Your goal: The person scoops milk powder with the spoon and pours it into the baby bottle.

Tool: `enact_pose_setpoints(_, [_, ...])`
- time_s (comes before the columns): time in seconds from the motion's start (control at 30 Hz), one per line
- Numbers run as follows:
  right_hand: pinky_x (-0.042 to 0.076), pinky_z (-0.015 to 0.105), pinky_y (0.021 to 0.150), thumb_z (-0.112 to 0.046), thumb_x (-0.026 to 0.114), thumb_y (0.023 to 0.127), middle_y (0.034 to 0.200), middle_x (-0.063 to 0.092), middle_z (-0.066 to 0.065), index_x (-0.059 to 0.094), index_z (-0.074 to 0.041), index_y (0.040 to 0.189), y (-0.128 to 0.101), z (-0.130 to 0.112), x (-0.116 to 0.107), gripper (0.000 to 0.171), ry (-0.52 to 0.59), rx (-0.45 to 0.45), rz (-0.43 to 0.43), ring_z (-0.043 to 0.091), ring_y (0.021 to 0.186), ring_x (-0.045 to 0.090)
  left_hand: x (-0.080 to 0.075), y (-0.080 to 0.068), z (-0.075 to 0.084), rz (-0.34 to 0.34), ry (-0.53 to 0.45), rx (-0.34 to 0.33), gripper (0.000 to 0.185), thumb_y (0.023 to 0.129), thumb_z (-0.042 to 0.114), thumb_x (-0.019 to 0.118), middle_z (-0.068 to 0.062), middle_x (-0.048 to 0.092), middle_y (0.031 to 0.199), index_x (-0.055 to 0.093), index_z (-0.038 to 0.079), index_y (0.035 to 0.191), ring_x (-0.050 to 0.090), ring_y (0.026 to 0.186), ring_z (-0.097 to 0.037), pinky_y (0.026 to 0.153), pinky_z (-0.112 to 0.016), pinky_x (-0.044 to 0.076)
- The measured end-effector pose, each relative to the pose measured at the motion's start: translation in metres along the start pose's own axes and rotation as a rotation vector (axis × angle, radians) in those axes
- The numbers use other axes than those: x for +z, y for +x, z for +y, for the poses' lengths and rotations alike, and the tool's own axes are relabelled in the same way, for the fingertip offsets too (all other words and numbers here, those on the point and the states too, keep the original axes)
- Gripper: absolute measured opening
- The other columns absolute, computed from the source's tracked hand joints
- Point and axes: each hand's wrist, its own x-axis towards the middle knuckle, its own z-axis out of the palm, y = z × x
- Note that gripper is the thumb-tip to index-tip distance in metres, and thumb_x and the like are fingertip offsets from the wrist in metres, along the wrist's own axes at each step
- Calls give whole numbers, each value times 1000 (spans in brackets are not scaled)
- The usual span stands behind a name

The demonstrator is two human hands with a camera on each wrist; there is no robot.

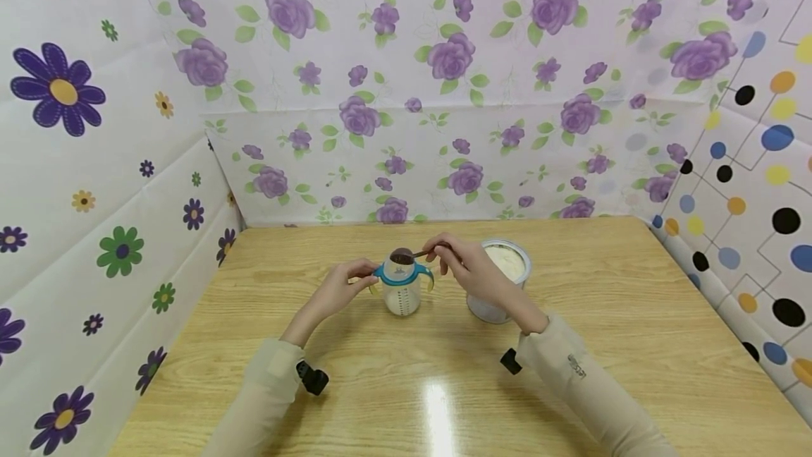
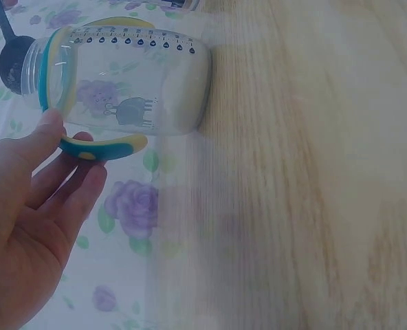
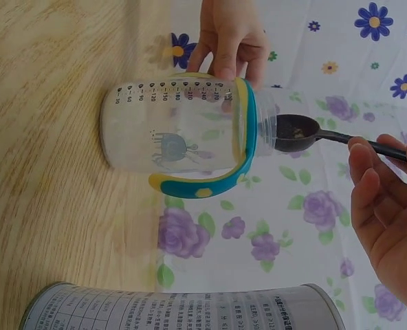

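A clear baby bottle (image 1: 402, 293) with a teal collar and yellow-teal handles stands on the wooden table (image 1: 634, 344), with some white powder at its bottom. My left hand (image 1: 364, 278) steadies it: the thumb (image 2: 47, 129) rests on the collar and the fingers (image 2: 80, 180) lie under one handle. My right hand (image 1: 444, 257) pinches the handle of a dark measuring spoon (image 3: 296, 133), whose bowl sits over the bottle's mouth (image 3: 264, 121). The scoop looks almost empty, with only some residue inside.
An open tin of white powder (image 1: 515, 257) stands just right of the bottle, behind my right wrist; its printed side (image 3: 183, 309) shows in the right wrist view. Floral and dotted panels wall the table on three sides.
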Motion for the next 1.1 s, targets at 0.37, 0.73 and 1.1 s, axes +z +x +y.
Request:
enact_pose_setpoints(0.37, [48, 25, 56, -8, 38, 105, 94, 68, 10, 61, -1, 115, -1, 0, -1, 26, 119, 122, 75, 25, 67, 61, 0, 1, 0, -9, -5, -27, 20, 96, 18, 61, -4, 71, 110, 68, 15, 114, 68, 103, -21, 85, -36, 58])
enact_pose_setpoints(0.73, [48, 27, 53, -5, 36, 105, 93, 66, 21, 59, 3, 114, -1, -25, -12, 26, 212, 194, 109, 37, 69, 58, 0, 1, 0, -16, -7, -30, 21, 96, 18, 61, -4, 71, 111, 68, 15, 115, 68, 104, -21, 86, -35, 58])
enact_pose_setpoints(1.1, [46, 29, 53, -31, 35, 107, 96, 65, 19, 60, -4, 118, -6, 7, -5, 38, 308, 265, 174, 22, 67, 58, 0, 1, -2, -18, -13, -39, 21, 96, 20, 60, -3, 71, 110, 68, 17, 116, 67, 104, -20, 86, -35, 57])
